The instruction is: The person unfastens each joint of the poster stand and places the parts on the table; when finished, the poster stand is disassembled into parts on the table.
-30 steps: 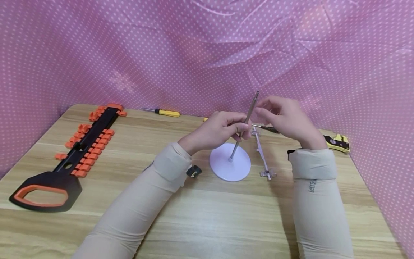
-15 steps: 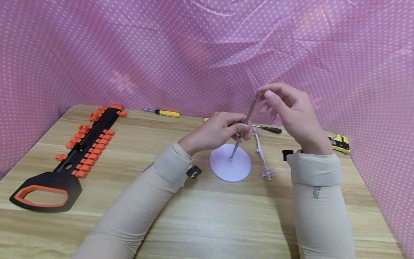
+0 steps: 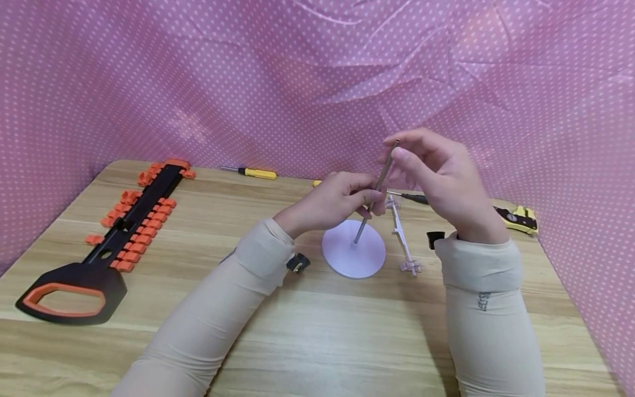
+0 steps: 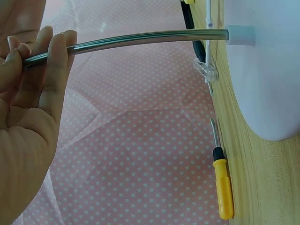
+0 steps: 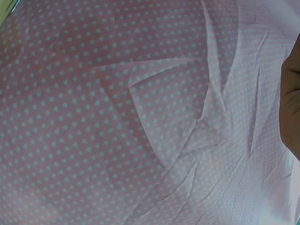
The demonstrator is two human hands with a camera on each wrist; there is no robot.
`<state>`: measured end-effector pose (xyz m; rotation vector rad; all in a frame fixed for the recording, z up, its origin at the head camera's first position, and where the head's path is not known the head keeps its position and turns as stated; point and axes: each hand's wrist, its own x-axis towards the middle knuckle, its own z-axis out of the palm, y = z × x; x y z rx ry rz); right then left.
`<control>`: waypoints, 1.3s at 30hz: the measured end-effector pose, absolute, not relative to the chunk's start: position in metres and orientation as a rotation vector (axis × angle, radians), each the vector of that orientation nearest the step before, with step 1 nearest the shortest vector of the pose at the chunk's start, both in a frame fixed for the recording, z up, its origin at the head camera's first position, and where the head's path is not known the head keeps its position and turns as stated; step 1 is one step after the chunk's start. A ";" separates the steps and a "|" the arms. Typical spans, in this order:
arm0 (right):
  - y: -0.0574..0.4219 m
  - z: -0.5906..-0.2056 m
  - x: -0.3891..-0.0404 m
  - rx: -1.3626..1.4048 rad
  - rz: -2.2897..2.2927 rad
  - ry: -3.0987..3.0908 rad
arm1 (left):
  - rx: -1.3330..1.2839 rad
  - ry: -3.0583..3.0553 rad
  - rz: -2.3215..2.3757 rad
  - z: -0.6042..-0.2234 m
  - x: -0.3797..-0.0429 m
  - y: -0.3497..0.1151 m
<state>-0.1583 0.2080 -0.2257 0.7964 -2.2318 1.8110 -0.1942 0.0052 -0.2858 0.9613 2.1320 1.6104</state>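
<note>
A slim metal rod rises at a slant from a round white base on the table. Around the rod's middle, my left hand pinches it between thumb and fingers. The left wrist view shows the same rod running from those fingers to a short white socket on the base. Up at the rod's tip, my right hand pinches it with thumb and index finger. Only an edge of that hand appears in the right wrist view. A thin white bar with clear clips lies right of the base.
A black rail with orange clips and a looped handle lies at left. Along the back edge lie a yellow-handled screwdriver and a dark-handled screwdriver, partly hidden. A yellow-and-black tool sits at far right. Pink dotted cloth surrounds the table.
My right hand has risen from beside the rod to its tip, then shifted left onto it. The left hand keeps its hold, and the base stays in place.
</note>
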 end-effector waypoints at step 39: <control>0.201 -0.228 -0.159 0.733 1.510 -2.314 | 1.051 2.391 0.941 -0.307 -0.207 -0.001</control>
